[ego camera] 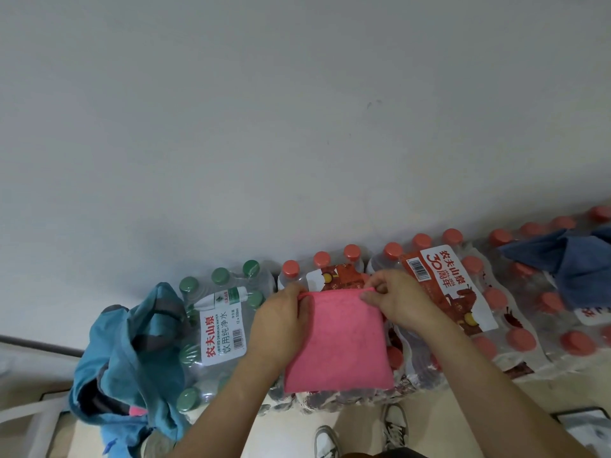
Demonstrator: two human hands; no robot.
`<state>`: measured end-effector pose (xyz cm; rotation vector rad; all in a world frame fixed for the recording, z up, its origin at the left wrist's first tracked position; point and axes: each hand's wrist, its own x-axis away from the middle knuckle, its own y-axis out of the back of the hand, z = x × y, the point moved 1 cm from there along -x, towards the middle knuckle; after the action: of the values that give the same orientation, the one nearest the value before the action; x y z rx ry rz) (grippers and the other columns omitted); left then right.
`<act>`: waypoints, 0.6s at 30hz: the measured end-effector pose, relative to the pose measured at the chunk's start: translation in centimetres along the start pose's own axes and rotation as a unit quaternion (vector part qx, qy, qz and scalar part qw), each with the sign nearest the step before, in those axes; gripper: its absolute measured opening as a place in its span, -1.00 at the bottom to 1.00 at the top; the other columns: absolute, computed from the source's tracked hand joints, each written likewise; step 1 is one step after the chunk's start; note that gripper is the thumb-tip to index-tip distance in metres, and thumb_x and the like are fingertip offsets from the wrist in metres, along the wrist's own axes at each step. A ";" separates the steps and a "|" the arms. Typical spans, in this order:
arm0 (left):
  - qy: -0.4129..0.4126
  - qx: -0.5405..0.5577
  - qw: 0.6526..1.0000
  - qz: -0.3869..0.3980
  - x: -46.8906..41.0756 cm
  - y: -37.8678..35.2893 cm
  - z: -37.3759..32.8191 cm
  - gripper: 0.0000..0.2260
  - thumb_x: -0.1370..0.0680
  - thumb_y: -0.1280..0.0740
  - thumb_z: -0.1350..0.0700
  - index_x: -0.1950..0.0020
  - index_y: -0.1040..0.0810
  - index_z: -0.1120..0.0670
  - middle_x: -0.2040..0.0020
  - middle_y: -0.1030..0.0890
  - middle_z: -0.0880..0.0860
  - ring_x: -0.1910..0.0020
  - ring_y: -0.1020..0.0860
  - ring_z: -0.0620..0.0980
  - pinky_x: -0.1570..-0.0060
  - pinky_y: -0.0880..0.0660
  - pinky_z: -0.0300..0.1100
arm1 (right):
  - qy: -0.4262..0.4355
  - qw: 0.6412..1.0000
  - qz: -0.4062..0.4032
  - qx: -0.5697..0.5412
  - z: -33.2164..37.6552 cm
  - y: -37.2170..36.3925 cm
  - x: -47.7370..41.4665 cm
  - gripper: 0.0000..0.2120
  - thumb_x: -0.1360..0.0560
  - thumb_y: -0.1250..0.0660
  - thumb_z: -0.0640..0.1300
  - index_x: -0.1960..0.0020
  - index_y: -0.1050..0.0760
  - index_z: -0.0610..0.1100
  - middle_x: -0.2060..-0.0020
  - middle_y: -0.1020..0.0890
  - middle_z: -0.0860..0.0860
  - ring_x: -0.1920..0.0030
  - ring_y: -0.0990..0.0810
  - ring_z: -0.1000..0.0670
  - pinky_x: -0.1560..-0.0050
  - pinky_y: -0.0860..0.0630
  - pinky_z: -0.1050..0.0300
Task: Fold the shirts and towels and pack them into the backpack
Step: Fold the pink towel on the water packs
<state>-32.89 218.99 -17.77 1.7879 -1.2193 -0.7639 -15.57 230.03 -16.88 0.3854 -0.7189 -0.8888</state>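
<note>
Both hands, left and right, pinch pink towel atop water-bottle packs beside wall.

Pink towel: folded square, lay flat at centre. Teal backpack (mouth gaping) slumped at near left. Blue cloth: crumpled, far right.

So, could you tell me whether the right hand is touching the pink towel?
Touching. The head view shows the right hand pinching the far corner of the pink towel.
</note>
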 end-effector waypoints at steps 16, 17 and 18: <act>0.018 -0.083 0.996 -0.008 0.5 -0.5 0.3 -0.81 -0.61 -0.17 0.04 0.02 -0.48 0.14 0.06 -0.47 0.11 0.15 -0.51 0.13 0.21 -0.37 -0.08 | 0.064 0.967 0.087 0.232 2.3 0.4 0.1 -0.86 -0.45 -0.40 -0.04 0.07 -0.44 0.03 0.08 -0.54 0.06 0.08 -0.52 0.04 0.12 -0.43 0.16; 0.025 -0.072 0.997 -0.006 0.6 -0.4 0.3 -0.82 -0.61 -0.17 0.04 -0.01 -0.47 0.13 0.05 -0.47 0.11 0.14 -0.51 0.13 0.20 -0.38 -0.07 | 0.072 0.965 0.081 0.238 2.4 0.4 0.2 -0.86 -0.44 -0.40 -0.06 0.10 -0.43 0.03 0.10 -0.55 0.06 0.10 -0.52 0.04 0.14 -0.43 0.15; 0.036 -0.061 0.998 -0.002 0.7 -0.2 0.3 -0.82 -0.60 -0.16 0.04 -0.05 -0.46 0.12 0.04 -0.47 0.10 0.13 -0.51 0.13 0.18 -0.40 -0.06 | 0.078 0.966 0.074 0.234 2.5 0.4 0.3 -0.86 -0.43 -0.40 -0.08 0.12 -0.42 0.02 0.12 -0.55 0.06 0.12 -0.52 0.04 0.16 -0.44 0.16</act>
<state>-32.79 218.30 -18.14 1.7038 -1.1005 -0.7536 -17.02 229.96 -14.77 0.8009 -0.7985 -0.5333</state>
